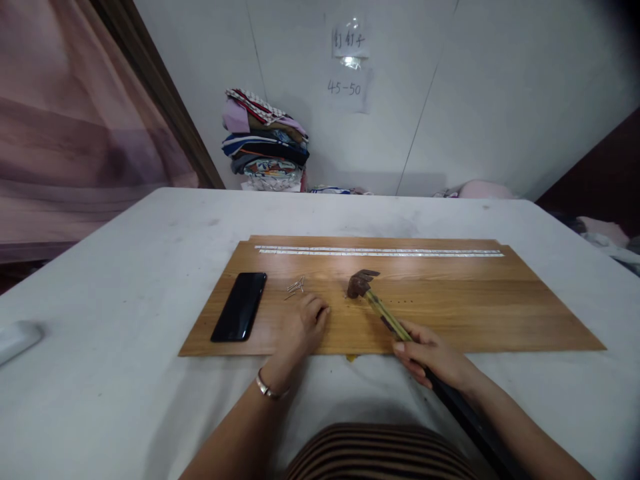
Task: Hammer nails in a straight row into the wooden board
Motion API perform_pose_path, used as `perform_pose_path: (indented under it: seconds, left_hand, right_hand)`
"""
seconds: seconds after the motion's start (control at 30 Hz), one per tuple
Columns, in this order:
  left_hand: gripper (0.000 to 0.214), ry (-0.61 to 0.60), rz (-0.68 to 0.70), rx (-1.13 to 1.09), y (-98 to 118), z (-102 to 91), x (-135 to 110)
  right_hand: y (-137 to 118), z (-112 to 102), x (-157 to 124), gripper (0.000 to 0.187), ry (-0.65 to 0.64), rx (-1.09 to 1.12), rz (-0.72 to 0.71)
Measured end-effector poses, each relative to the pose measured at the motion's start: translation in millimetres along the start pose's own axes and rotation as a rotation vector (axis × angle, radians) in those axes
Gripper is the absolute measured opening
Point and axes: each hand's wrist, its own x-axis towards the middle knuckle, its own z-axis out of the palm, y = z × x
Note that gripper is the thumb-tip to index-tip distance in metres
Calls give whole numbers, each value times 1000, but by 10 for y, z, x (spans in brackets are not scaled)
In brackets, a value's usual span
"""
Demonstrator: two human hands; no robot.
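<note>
A claw hammer (389,318) with a rusty head and a yellow shaft is in my right hand (430,353), whose fingers wrap around the handle. Its head is low over the wooden board (480,300); I cannot tell whether it touches. My left hand (311,320) rests on the board with curled fingers, and anything inside them is hidden. Just beyond it lies a small pile of nails (296,287). To the right of the hammer head, a short row of small dark dots (401,301) marks the board.
A black phone (239,307) lies on the board's left side. Two white measuring strips (380,251) run along its far edge. The board sits on a white table (125,267). Folded clothes (267,143) are stacked by the wall, below paper signs (349,87).
</note>
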Motion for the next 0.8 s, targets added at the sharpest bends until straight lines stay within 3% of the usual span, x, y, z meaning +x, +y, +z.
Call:
perform_pose_path:
  seconds: [0.23, 0.37, 0.53, 0.7, 0.8]
  left_hand:
    - [18, 25, 1, -56, -84, 74, -6]
    - [17, 28, -14, -150, -16, 36, 9]
    - [23, -31, -176, -566, 375, -86, 176]
    - [48, -126, -412, -1191, 909, -259, 654]
    - [44, 77, -446, -1317, 1113, -435, 989]
  right_hand:
    - [19, 6, 20, 40, 8, 18, -13]
    - [-47, 5, 17, 40, 32, 12, -38]
    - [-271, 15, 30, 46, 16, -53, -101]
    - [-707, 242, 230, 47, -6, -104, -259]
    - [-969, 398, 428, 38, 0, -136, -429]
